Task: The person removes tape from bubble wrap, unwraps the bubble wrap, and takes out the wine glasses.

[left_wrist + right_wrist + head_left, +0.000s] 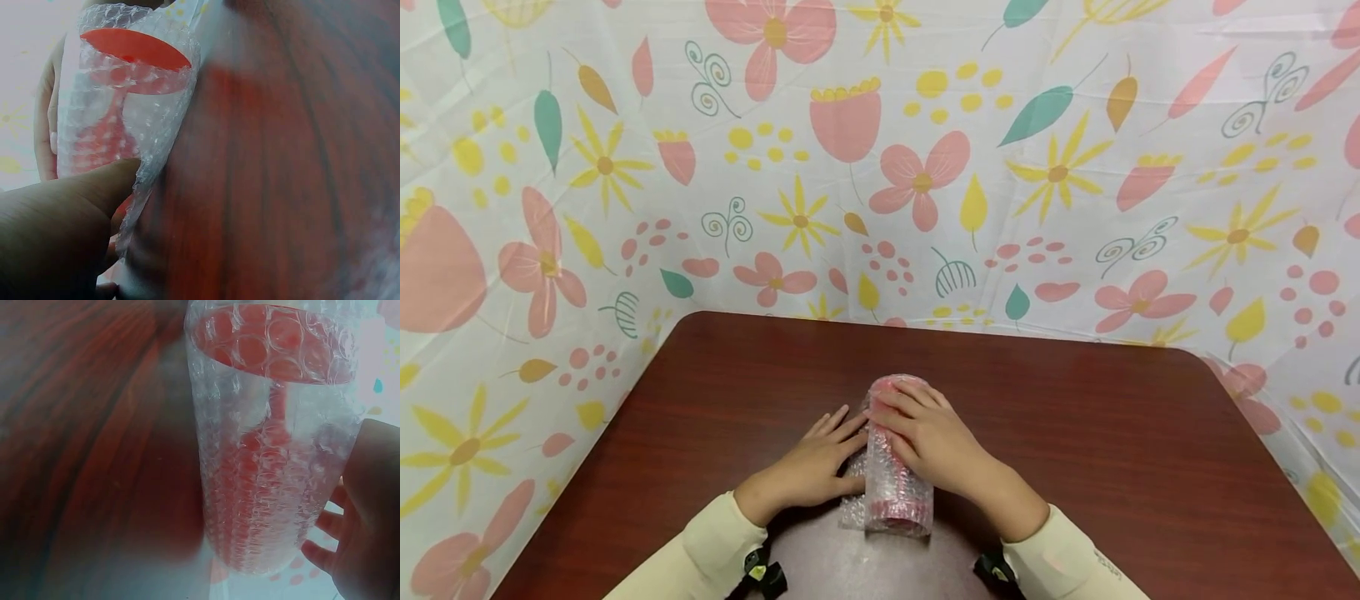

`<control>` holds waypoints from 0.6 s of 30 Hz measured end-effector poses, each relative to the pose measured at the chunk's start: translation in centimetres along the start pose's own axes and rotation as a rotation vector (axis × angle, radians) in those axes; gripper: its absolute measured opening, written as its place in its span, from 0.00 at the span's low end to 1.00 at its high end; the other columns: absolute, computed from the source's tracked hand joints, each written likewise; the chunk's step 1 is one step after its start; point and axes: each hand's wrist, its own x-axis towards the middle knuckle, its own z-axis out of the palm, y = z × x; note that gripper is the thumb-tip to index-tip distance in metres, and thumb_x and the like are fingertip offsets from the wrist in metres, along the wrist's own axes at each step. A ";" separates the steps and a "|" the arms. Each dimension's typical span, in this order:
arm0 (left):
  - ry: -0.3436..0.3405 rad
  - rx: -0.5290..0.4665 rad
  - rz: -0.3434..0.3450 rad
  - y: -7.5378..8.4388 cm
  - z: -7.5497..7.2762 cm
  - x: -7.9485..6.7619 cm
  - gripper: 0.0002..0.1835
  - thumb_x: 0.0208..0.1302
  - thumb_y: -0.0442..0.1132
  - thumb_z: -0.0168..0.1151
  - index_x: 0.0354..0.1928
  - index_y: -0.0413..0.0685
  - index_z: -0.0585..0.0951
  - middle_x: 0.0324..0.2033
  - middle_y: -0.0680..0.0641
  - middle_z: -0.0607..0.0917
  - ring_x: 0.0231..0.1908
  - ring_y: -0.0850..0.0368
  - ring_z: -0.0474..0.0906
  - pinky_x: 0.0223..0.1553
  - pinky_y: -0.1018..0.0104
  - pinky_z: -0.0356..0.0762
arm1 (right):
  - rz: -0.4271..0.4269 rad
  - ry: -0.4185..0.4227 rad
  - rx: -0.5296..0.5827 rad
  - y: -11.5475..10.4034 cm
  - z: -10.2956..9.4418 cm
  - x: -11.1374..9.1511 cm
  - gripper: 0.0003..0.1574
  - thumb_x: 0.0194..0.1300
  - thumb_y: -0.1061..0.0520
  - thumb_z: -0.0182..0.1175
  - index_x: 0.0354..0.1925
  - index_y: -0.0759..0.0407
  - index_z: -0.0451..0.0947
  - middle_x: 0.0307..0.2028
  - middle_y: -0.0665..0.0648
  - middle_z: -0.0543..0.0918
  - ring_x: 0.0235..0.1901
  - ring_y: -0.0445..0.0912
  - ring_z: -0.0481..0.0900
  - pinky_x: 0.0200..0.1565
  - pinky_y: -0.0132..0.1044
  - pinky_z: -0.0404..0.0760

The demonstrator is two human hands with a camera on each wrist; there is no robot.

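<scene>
A clear roll of bubble wrap (898,500) lies lengthwise on the table, wound around a red-ended object (275,344). Through the plastic, the object shows a flat red disc at its near end and a narrow red middle, like an hourglass; its exact kind is blurred by the bubbles. Across the top of the roll rests my right hand (943,437), its fingers laid over the far half. On the other side, my left hand (812,467) spreads its straight fingers against the roll and over a loose flap of wrap (852,512). The left thumb (106,184) touches the wrap.
The dark red-brown wooden table (760,358) has rounded far corners. A white cloth (865,208) printed with flowers and leaves hangs behind it and along both sides. The near end of the roll lies close to the person's body.
</scene>
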 end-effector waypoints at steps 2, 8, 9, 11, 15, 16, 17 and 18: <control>0.002 0.005 0.002 0.0 0.1 0.0 0.37 0.66 0.55 0.62 0.73 0.50 0.69 0.78 0.45 0.60 0.78 0.34 0.48 0.76 0.37 0.49 | -0.002 0.000 -0.001 0.0 0.0 -0.1 0.24 0.73 0.52 0.57 0.65 0.46 0.79 0.67 0.55 0.77 0.72 0.56 0.67 0.71 0.60 0.63; 0.007 0.000 -0.002 0.1 0.1 0.0 0.38 0.66 0.57 0.63 0.74 0.50 0.69 0.78 0.44 0.60 0.78 0.33 0.49 0.76 0.37 0.50 | -0.003 0.010 -0.016 0.0 0.0 -0.4 0.23 0.74 0.50 0.57 0.64 0.47 0.80 0.67 0.55 0.77 0.72 0.57 0.67 0.71 0.60 0.63; 0.007 -0.002 -0.003 0.1 0.1 -0.1 0.38 0.66 0.57 0.63 0.74 0.50 0.68 0.78 0.45 0.60 0.78 0.33 0.49 0.76 0.37 0.49 | -0.001 0.015 -0.020 -0.1 0.0 -0.4 0.22 0.73 0.50 0.57 0.63 0.47 0.80 0.66 0.55 0.78 0.72 0.57 0.67 0.71 0.61 0.64; 0.009 -0.006 -0.004 0.1 0.1 0.0 0.39 0.66 0.57 0.63 0.75 0.50 0.68 0.78 0.45 0.59 0.78 0.34 0.48 0.76 0.37 0.49 | -0.001 0.028 -0.027 -0.1 0.0 -0.3 0.21 0.72 0.49 0.58 0.61 0.47 0.82 0.65 0.55 0.78 0.71 0.58 0.68 0.70 0.61 0.65; 0.014 -0.009 -0.004 0.1 0.1 0.1 0.40 0.65 0.58 0.63 0.75 0.51 0.67 0.79 0.46 0.58 0.78 0.33 0.48 0.76 0.37 0.49 | 0.003 0.049 -0.034 -0.1 -0.1 -0.3 0.19 0.71 0.50 0.60 0.57 0.48 0.84 0.63 0.55 0.79 0.70 0.59 0.69 0.69 0.61 0.66; 0.014 -0.009 -0.004 0.0 0.1 0.1 0.40 0.65 0.58 0.63 0.75 0.52 0.66 0.79 0.46 0.58 0.78 0.33 0.48 0.76 0.37 0.49 | 0.003 0.053 -0.035 -0.1 -0.1 -0.3 0.18 0.70 0.50 0.60 0.56 0.48 0.84 0.63 0.56 0.80 0.70 0.59 0.69 0.69 0.61 0.66; 0.014 -0.009 -0.003 0.0 0.1 0.1 0.40 0.65 0.58 0.63 0.76 0.52 0.66 0.79 0.46 0.58 0.78 0.33 0.48 0.76 0.37 0.49 | 0.003 0.057 -0.036 -0.1 0.0 -0.3 0.18 0.70 0.50 0.60 0.56 0.48 0.84 0.63 0.56 0.80 0.69 0.59 0.69 0.69 0.61 0.66; 0.015 -0.012 -0.003 0.0 0.1 0.1 0.40 0.65 0.58 0.63 0.76 0.52 0.66 0.79 0.46 0.59 0.78 0.33 0.48 0.76 0.37 0.49 | 0.004 0.060 -0.034 -0.1 0.0 -0.2 0.18 0.70 0.49 0.60 0.55 0.49 0.85 0.63 0.56 0.80 0.69 0.59 0.69 0.69 0.61 0.65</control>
